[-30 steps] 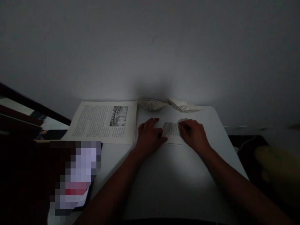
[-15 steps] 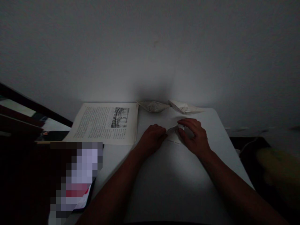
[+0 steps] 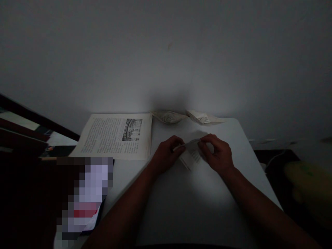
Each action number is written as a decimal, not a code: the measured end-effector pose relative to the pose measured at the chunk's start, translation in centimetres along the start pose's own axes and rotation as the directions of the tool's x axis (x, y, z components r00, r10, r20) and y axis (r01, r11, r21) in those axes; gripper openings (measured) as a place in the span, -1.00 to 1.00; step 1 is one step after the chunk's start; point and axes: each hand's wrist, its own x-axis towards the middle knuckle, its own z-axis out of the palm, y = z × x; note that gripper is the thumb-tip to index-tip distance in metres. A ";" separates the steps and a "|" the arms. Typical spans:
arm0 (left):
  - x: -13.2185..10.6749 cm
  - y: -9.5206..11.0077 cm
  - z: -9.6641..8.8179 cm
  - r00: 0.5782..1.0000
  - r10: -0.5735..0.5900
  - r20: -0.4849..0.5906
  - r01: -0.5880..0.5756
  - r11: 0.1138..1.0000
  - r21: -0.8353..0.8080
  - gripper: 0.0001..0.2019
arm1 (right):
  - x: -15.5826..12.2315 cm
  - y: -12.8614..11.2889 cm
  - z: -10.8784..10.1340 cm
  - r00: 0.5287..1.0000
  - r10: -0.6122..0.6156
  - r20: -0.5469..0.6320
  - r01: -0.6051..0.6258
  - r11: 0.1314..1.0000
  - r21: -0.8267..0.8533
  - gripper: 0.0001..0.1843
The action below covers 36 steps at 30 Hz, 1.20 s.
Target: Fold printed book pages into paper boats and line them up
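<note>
- Left hand: thumb and fingers pinching left side of paper.
- Right hand: fingertips pinched on its far right corner.
- Paper tilted between hands, over table, toward far edge.
- Boat and second boat: along far edge.
- Book: far left corner.
- Phone: left edge, partly blurred.

Left hand, right hand, pinching paper, apparently folded
</note>
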 end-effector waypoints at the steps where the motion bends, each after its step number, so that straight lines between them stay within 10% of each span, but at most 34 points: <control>1: 0.1 0.0 -0.1 1.000 -0.028 -0.005 0.028 0.996 -0.085 -0.85 | -0.1 0.1 0.0 0.998 0.056 -0.004 -0.055 0.998 0.043 -0.89; 11: 0.2 -0.5 0.5 0.960 -0.158 0.232 0.270 0.747 -0.607 -0.81 | 0.0 -0.3 0.0 0.840 0.422 0.342 -0.542 0.698 0.468 -0.79; 18: 0.4 -0.2 1.2 0.940 -0.254 0.229 0.337 0.569 -0.750 -0.82 | 0.1 -0.2 0.0 0.766 0.475 0.432 -0.638 0.490 0.594 -0.83; 26: 0.2 -0.4 1.1 0.961 -0.258 0.096 0.241 0.624 -0.743 -0.73 | -0.5 0.5 0.5 0.787 0.509 0.349 -0.602 0.507 0.617 -0.79; 36: 0.4 -0.3 1.3 0.916 -0.225 -0.331 0.055 0.889 -0.454 -0.81 | -0.2 -0.2 0.2 0.834 0.532 0.149 -0.506 0.630 0.589 -0.87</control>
